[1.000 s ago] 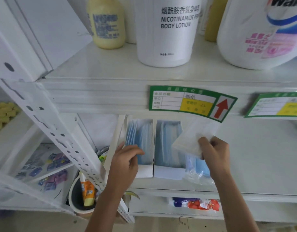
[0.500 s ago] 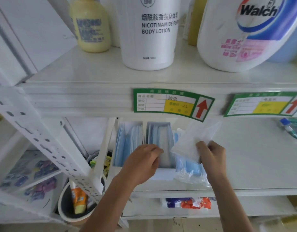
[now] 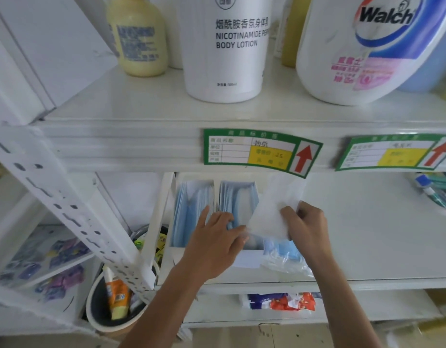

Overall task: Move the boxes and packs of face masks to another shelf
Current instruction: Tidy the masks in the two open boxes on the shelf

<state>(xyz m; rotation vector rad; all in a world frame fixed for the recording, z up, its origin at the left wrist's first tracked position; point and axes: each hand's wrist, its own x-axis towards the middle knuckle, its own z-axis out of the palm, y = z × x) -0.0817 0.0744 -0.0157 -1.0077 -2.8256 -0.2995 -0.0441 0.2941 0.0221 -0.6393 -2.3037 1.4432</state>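
Note:
Two open white boxes of blue face masks stand side by side on the middle shelf (image 3: 367, 247): the left box (image 3: 189, 212) and the right box (image 3: 238, 202). My left hand (image 3: 214, 244) rests over the right box's front with its fingers spread on the masks. My right hand (image 3: 305, 227) grips a white pack of masks (image 3: 274, 209), held tilted just right of the boxes. Under it lies a clear plastic bag of blue masks (image 3: 284, 254) on the shelf.
The upper shelf holds a yellow bottle (image 3: 139, 36), a white body lotion bottle (image 3: 227, 46) and a large Walch jug (image 3: 367, 46). Green price labels (image 3: 259, 151) sit on its edge. Toothbrushes (image 3: 438, 192) lie far right. A cup with tubes (image 3: 114, 305) stands lower left.
My left hand moved from the left box across to the right box. My right hand keeps the white pack, now slightly lower and closer to the boxes.

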